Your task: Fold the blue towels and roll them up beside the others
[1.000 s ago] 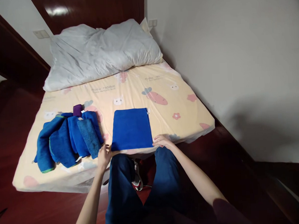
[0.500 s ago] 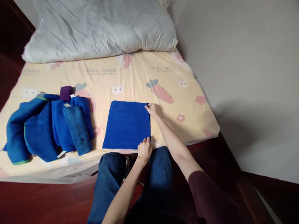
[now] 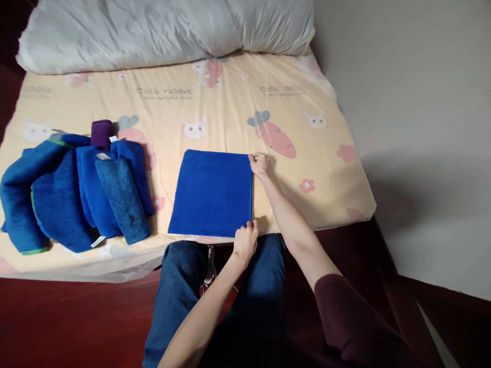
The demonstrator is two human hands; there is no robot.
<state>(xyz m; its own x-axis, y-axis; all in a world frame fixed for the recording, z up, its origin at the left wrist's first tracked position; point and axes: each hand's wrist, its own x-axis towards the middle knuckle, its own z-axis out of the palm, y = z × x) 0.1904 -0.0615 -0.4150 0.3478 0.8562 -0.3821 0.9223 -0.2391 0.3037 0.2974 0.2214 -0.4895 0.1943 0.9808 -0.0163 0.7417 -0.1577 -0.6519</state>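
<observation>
A blue cloth [image 3: 213, 194] lies flat in a near-square shape at the front edge of the bed, just beyond my knees. My left hand [image 3: 246, 241] is closed on its near right corner. At the far right corner, my right hand [image 3: 259, 164] pinches the cloth's edge between thumb and fingers. The right edge of the cloth runs straight between both hands.
Rolled and folded blue towels [image 3: 61, 199] lie on the left of the bed [image 3: 208, 109], with a fuzzy blue roll [image 3: 122, 196] and a purple roll [image 3: 102, 134] among them. A grey-white quilt [image 3: 159, 29] spans the back. A wall [image 3: 423, 114] stands at the right.
The view has tilted down and shifted slightly, so the quilt and towels sit higher in the picture. Both hands keep their hold at the cloth's right corners, and the cloth looks nearly the same.
</observation>
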